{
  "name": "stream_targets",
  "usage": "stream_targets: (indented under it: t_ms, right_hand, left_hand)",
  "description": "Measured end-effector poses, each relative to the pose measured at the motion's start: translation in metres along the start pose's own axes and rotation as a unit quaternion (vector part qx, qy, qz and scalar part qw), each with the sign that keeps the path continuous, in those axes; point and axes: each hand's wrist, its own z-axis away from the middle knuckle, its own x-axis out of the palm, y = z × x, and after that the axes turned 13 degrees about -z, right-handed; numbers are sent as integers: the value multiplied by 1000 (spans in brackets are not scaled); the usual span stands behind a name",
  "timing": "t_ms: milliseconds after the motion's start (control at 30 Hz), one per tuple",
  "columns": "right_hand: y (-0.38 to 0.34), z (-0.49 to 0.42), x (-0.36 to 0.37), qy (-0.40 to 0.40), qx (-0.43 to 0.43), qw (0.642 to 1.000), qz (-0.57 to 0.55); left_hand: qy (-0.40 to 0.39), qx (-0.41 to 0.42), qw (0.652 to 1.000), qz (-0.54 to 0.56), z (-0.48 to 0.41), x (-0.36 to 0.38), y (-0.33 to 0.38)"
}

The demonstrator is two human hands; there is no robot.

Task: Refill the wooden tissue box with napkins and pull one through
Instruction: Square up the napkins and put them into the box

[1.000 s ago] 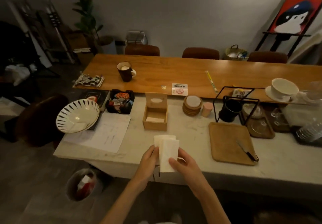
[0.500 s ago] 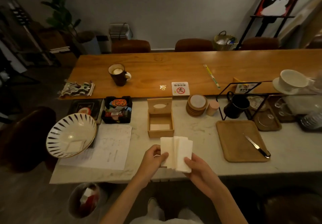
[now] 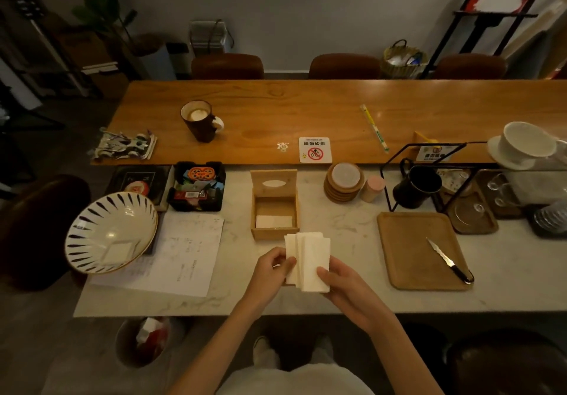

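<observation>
Holding a fanned stack of white napkins [image 3: 307, 259] just below the centre of the frame, both hands grip it from opposite sides. The left hand [image 3: 270, 268] pinches the stack's left edge between thumb and fingers, and the right hand [image 3: 343, 284] clamps the lower right corner, its thumb lying across the front sheet. The stack stands roughly upright above the pale marble counter [image 3: 352, 299], its layers spread slightly so that several edges show along the top.

Directly above the napkins in the frame sits the wooden tissue box [image 3: 274, 213], open, with its lid [image 3: 273, 183] tipped up at the far side; the oval slot in the lid faces the camera. A few pale napkins lie flat at the bottom of the box. The held stack's top edge is just in front of the box's near wall, though I cannot tell whether it touches.

To the left of the box lie a sheet of printed paper [image 3: 187, 253] and a black-striped bowl [image 3: 110, 232] that is tilted toward the camera. To the right lie a wooden tray [image 3: 414, 250] with a knife [image 3: 449, 261] on it. A stack of round coasters [image 3: 343, 182] stands at centre right, near the box's upper right. Farther up the frame, on the long wooden table [image 3: 306, 109], stands a dark mug [image 3: 199, 121].
</observation>
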Motion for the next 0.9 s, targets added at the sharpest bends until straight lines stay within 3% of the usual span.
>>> stream_targets:
  t_ms: [100,300,433,500,567,633,700,800,900]
  right_hand:
    - [-3,0,-11,-7,20,1000,-14]
    - [7,2,-8,57,-26,991,116]
    - [18,0,-14,52,-35,977,206]
    - [21,-5,-29,72,-61,965,245]
    - [21,-14,-43,111,-105,947,284]
    - [24,-26,-51,106,-142,923,341]
    - [31,-36,-58,89,-166,907,377]
    - [47,-42,-68,112,-185,908,358]
    - [60,-44,-77,149,-189,904,354]
  left_hand:
    - [-14,-10,999,27,4,4,0]
    - [-97,-9,992,80,12,18,5]
    - [-96,59,989,-96,4,23,-1]
    - [-75,120,962,-234,-8,23,-11]
    - [-51,209,903,-371,-21,26,-24]
    - [-43,275,852,-444,-32,32,-36]
    - [-38,313,826,-467,-42,42,-46]
    - [-47,301,849,-432,-50,50,-62]
    - [-88,231,923,-296,-50,51,-78]
